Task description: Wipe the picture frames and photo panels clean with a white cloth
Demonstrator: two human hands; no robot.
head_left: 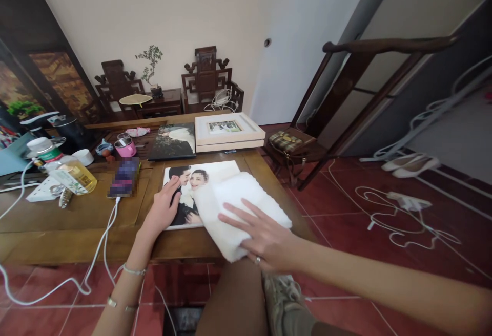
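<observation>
My left hand (165,209) lies flat, fingers nearly straight, on the photo (188,202) near the front right corner of the table (126,226). My right hand (267,237), fingers spread, rests on a white towel (226,190) (it covers the photo's right side).

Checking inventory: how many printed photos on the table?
3: couple portrait under the left hand, dark photo panel behind it, pale-framed photo right of that panel. More may be hidden underneath.
</observation>
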